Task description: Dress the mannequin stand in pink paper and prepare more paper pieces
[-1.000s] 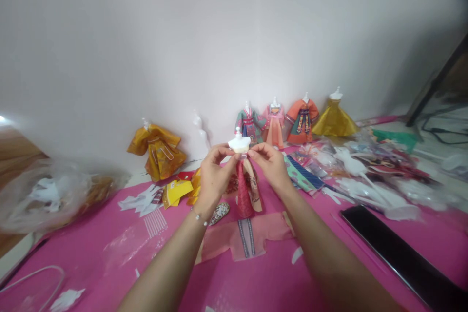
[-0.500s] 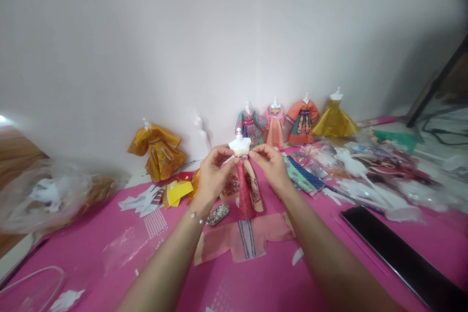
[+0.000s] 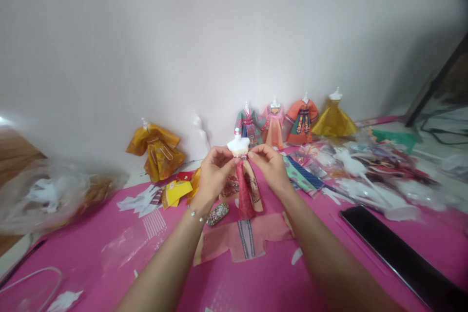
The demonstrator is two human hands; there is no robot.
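A small white doll mannequin (image 3: 238, 145) stands upright between my hands, wearing a long red skirt (image 3: 244, 195). My left hand (image 3: 215, 170) pinches the skirt's waistband from the left, thumb and fingers together. On the other side my right hand (image 3: 268, 163) pinches the same waistband. Behind the skirt hangs or lies a cream piece of cloth with dark red flowers (image 3: 257, 190), partly covered by it. A pink miniature robe (image 3: 226, 241) with patterned front bands lies flat below the mannequin. Beside my left wrist sits a speckled oval case (image 3: 218, 214).
Several dressed mannequins, one in an orange robe (image 3: 302, 119), line the wall. A bare mannequin (image 3: 199, 131) leans there too. Plastic packets (image 3: 398, 190) and a black phone-like slab (image 3: 398, 253) lie right. Yellow scraps (image 3: 176, 192) and a plastic bag (image 3: 32, 195) are left, on a pink mat (image 3: 175, 278).
Almost nothing differs. The view has shifted very slightly, and both hands keep their pinch at the mannequin's waist.
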